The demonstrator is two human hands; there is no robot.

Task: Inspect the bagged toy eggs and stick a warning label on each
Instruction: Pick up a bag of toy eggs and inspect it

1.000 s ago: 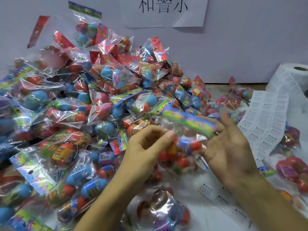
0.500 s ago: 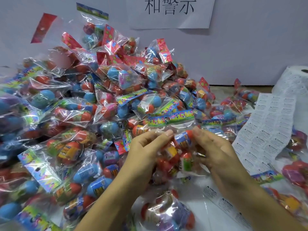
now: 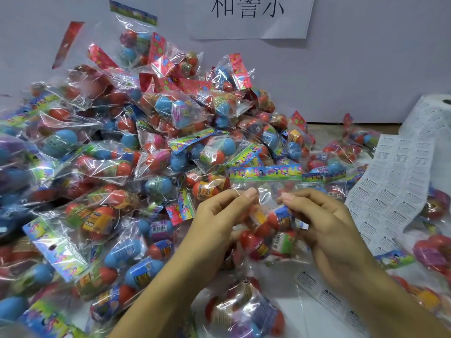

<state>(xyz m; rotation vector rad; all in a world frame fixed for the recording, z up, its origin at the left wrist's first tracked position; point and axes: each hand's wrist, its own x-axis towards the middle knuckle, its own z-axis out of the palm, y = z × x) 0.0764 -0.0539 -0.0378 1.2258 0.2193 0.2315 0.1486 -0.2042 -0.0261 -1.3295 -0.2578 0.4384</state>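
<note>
Left hand (image 3: pixel 219 223) and right hand (image 3: pixel 324 223) both pinch one bag of eggs (image 3: pixel 268 215) at centre frame, inspecting; no label visible on it; label sheet (image 3: pixel 395 181) at right; large pile (image 3: pixel 146 154) upper left apparently unlabelled; most work left.

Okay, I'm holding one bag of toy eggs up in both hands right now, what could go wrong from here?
1. Both hands, left hand and right hand, pinch the held bag, so neither is free to peel a label; letting go with one might let it sag or drop.
2. The pile of bagged eggs slopes toward you and could slide into the work spot.
3. The label strip lies among loose bags, so labelled and unlabelled ones may mix.
</note>
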